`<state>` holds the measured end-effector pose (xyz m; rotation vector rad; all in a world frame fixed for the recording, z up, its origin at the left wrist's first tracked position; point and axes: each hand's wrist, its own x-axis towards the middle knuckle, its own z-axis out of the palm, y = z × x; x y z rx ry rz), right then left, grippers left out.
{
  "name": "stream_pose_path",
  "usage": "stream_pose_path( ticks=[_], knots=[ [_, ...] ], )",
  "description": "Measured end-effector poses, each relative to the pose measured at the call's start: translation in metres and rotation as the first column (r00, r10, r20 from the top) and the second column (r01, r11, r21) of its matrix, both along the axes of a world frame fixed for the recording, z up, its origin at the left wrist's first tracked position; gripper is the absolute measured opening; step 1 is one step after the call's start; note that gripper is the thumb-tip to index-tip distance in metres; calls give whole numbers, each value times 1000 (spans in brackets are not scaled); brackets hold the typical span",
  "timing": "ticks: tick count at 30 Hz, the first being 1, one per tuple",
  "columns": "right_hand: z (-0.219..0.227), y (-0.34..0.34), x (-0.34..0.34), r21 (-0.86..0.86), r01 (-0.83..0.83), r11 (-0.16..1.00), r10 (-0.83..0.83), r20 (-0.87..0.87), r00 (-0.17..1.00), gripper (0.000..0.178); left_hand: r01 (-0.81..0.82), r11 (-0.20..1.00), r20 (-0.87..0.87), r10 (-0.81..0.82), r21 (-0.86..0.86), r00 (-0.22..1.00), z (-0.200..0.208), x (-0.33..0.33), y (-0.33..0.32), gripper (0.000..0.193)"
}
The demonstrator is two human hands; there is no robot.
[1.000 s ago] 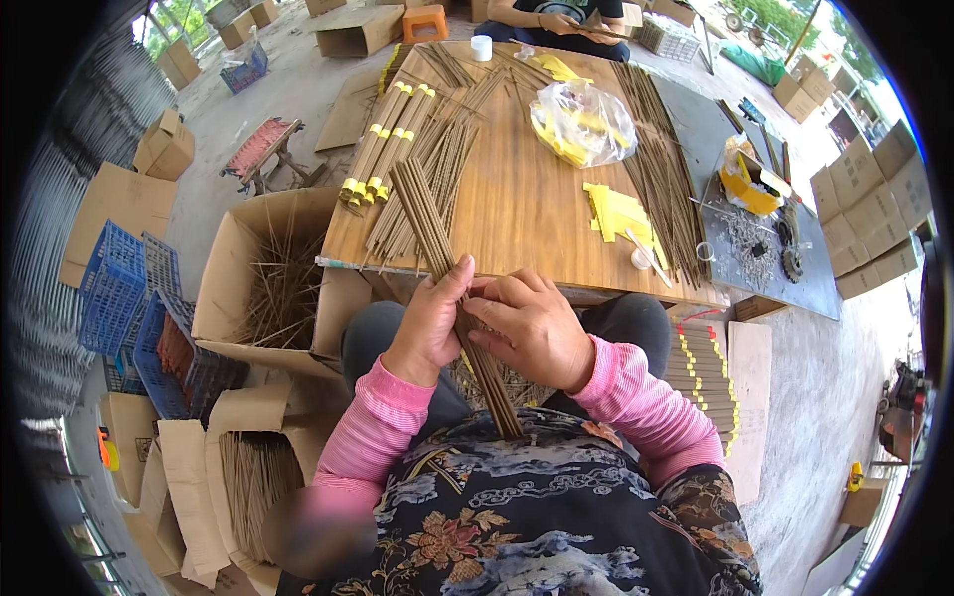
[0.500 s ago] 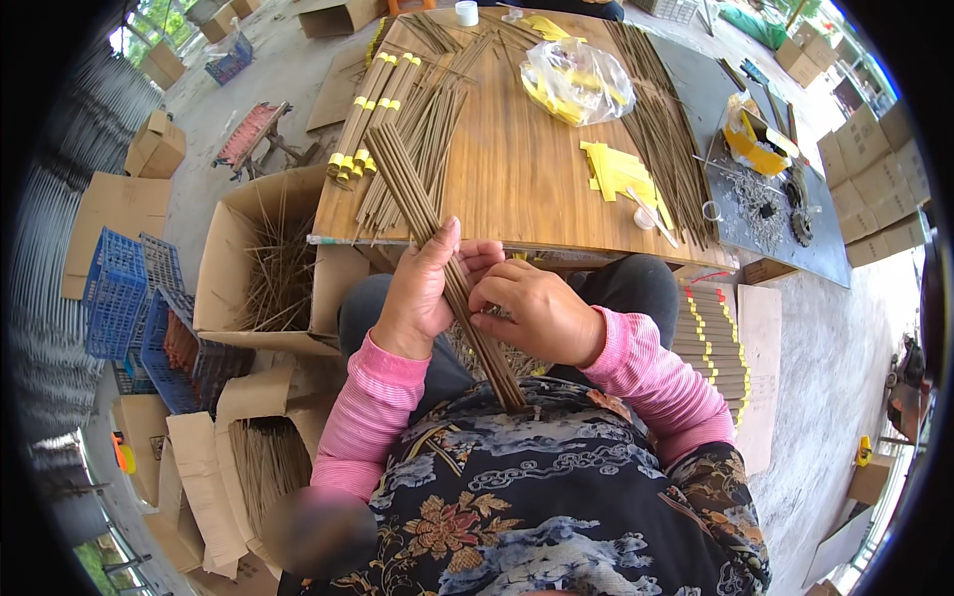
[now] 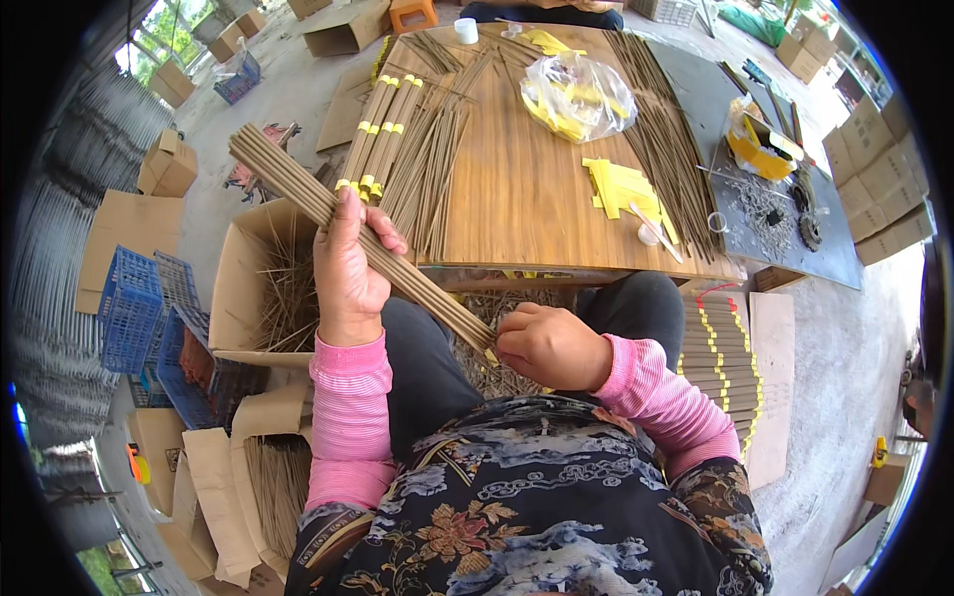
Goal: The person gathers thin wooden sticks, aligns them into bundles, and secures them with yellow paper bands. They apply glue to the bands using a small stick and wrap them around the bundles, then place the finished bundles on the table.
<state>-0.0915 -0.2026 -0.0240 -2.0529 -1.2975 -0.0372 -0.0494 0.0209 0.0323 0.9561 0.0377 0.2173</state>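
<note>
My left hand [image 3: 350, 273] is closed round the middle of a bundle of thin brown incense sticks [image 3: 422, 288], its thumb lying along the top. The bundle slants from the upper left down toward my lap. At its lower end my right hand [image 3: 547, 345] is curled closed against the sticks; its fingertips are hidden. A small yellow scrap [image 3: 491, 355] shows beside that end. Beyond my left hand, finished-looking bundles with yellow bands [image 3: 383, 134] lie on the wooden table [image 3: 517, 199], alongside loose sticks [image 3: 427, 179].
Yellow paper strips [image 3: 621, 186], a small white pot [image 3: 648, 234] and a clear plastic bag [image 3: 578, 96] lie on the table. A cardboard box [image 3: 231, 298] of sticks stands left of my knee. Banded bundles [image 3: 725, 353] lie at the right.
The bundle has swung left and tilted flatter, carried by my left hand. My right hand has moved from the bundle's middle to its lower end, and its fingers have closed more.
</note>
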Motion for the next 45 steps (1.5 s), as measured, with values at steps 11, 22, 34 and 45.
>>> stream_pose_path(
  ticks=[11,22,34,45],
  knots=[
    [17,-6,35,276,393,877,-285,-359,889,23,22,983,232,-64,180,971,6,16,-25,22],
    [-20,-28,38,282,491,824,-259,-583,770,10,-128,872,266,-2,472,964,-71,89,-77,17],
    [-3,10,63,385,125,915,256,-790,558,25,531,830,133,-515,-171,847,-34,35,-83,19],
    [3,20,15,294,159,942,314,-942,-116,24,405,862,-24,-432,-305,902,-21,24,-44,25]
  ],
)
